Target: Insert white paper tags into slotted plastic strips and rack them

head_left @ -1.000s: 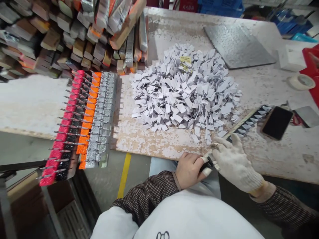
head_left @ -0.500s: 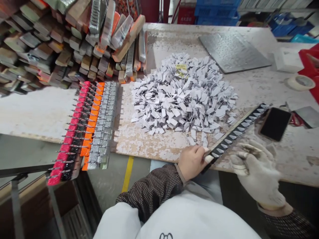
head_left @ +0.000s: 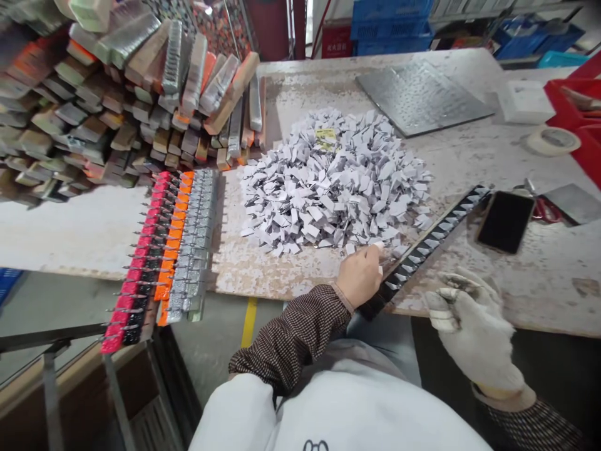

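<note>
1. Left hand (head_left: 360, 275): bare, fingers (head_left: 377, 249) bunched narrow, tips capped white, at about 5 o'clock of the paper pile. Can't tell if they pinch a paper piece or the strip.
2. Right hand (head_left: 469, 329): white knit glove, grey-smudged, fingers (head_left: 451, 299) loosely curled and holding nothing, hovering just beside the strip, over the table edge.
3. Black strip (head_left: 425, 250): long, lined with white triangular pieces, lying diagonally between the hands; upper end on the table by the phone, lower end past the table edge near the left hand.
4. Paper pile (head_left: 333, 181): loose heap of small white paper pieces mid-table, a yellow label (head_left: 326, 136) near its top edge.
5. Pin rack (head_left: 181, 250): rows of red, black, orange and silver bars with metal pins, at 9 o'clock of the pile, touching the wooden table (head_left: 554, 269).
6. Bar stack (head_left: 122, 106): messy stack of colored bars, at 10 o'clock.
7. Perforated metal sheet (head_left: 422, 94) at 1 o'clock; white box (head_left: 526, 101) and tape roll (head_left: 553, 141) at 2 to 3 o'clock.
8. Phone (head_left: 506, 221), black, at 3 o'clock; red-handled scissors (head_left: 544, 211) just beyond it.
9. Red bins (head_left: 575, 103) at the table's 2 o'clock edge; blue crates (head_left: 392, 25) behind the table at 12 o'clock.
10. Brown checked sleeve (head_left: 291, 335) over a white smock (head_left: 338, 410) at 6 o'clock.
</note>
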The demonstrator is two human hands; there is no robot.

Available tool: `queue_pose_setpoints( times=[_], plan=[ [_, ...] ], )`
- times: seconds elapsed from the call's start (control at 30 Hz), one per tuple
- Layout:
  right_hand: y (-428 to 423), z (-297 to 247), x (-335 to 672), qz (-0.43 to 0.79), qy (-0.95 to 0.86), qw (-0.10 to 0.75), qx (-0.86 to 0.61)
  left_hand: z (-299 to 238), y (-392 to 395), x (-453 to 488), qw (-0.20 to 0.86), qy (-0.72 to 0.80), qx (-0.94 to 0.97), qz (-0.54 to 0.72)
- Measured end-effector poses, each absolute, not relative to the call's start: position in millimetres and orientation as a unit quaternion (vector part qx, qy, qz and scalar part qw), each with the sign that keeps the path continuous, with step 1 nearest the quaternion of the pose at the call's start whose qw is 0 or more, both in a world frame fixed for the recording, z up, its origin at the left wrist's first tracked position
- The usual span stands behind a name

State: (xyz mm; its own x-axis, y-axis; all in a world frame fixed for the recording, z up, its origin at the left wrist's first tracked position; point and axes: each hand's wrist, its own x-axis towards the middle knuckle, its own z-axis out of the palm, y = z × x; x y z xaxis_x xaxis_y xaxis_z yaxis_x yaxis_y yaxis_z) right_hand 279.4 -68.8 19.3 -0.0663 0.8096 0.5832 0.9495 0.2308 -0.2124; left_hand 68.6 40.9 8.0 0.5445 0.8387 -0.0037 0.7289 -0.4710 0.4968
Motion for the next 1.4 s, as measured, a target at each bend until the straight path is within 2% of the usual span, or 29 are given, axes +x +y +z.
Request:
queue_pose_setpoints(
  times=[0.23,0.33,0.43,0.53,0.67,1.17,1.27,1.4],
  plan=[
    [-54.2,30.5,248.6,-0.048,-0.734,0.33,-0.592,-5.7,-2.0,50.0,0.085,0.313,0.888,0.326],
    [-51.1,34.1,239.6,-0.023,-0.742,0.334,-0.581,-11.3,-14.4,44.1,0.098,0.296,0.878,0.364],
    [-51.9,34.5,240.3,-0.056,-0.768,0.303,-0.561,-19.1,-23.4,32.5,0.168,0.334,0.841,0.391],
    [-56.1,33.1,244.3,-0.12,-0.803,0.238,-0.533,-28.0,-31.7,19.2,0.242,0.378,0.815,0.367],
    [-62.4,36.0,241.5,-0.13,-0.821,0.183,-0.525,-37.2,-39.6,12.2,0.292,0.4,0.82,0.285],
    [-35.5,54.3,223.1,-0.124,-0.865,0.003,-0.486,-48.2,-44.7,16.9,0.267,0.404,0.833,0.266],
    [-30.0,48.6,218.8,-0.118,-0.876,0.001,-0.469,-49.4,-45.2,18.1,0.26,0.399,0.838,0.266],
    [-33.1,38.4,223.3,-0.105,-0.869,0.045,-0.481,-50.7,-47.1,19.8,0.261,0.398,0.841,0.258]
  ],
)
